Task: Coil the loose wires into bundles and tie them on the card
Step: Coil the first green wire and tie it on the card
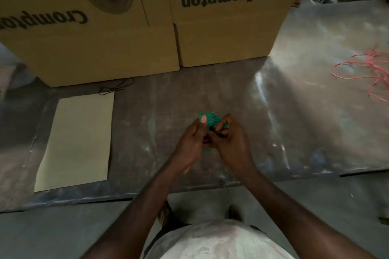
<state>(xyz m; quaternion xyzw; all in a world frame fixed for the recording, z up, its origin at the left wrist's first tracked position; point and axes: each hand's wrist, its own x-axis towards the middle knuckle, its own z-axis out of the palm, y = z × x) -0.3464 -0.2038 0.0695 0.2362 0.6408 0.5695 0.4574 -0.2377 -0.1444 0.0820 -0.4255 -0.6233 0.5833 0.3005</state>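
Two cardboard boxes (134,33) stand touching side by side along the table's (294,132) far edge and wall off its left and middle. A flat card (77,139) lies low by the left near edge; black wire (114,88) beside its far corner. Loose red wires (370,71) sprawl at the right edge. Bare surface lies between

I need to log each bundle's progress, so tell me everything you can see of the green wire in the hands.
The green wire is thin, plastic-coated by its look, and coiled into a small bundle of many loops. It is held above the grey table, apart from the card. The left hand pinches its left side, thumb on top; the right hand grips its right side with curled fingers. A short green bit shows below, between the hands. Its ends are hidden.
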